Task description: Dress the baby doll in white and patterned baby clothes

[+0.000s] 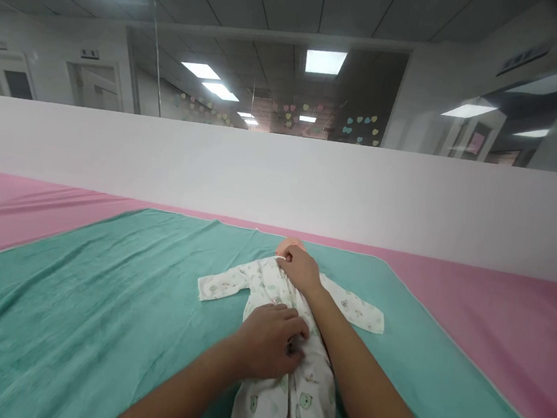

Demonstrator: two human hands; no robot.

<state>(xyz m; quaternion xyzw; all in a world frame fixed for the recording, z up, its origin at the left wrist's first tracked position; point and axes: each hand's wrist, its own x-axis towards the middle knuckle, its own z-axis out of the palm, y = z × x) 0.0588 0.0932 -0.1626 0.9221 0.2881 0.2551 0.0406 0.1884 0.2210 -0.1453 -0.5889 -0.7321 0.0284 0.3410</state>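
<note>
A doll in a white printed baby romper point(269, 288) lies on its back on a teal towel point(97, 296), its head point(288, 244) pointing away from me and mostly hidden. My left hand point(267, 345) is closed, pinching the romper's front at the belly. My right hand point(302, 269) is closed too, gripping the fabric at the collar just below the head. Both sleeves lie spread to the sides.
The teal towel covers a pink sheet point(496, 328) on a wide surface. A low white partition wall point(282, 176) runs along the far edge, with glass panes above it showing a corridor with ceiling lights and heart stickers.
</note>
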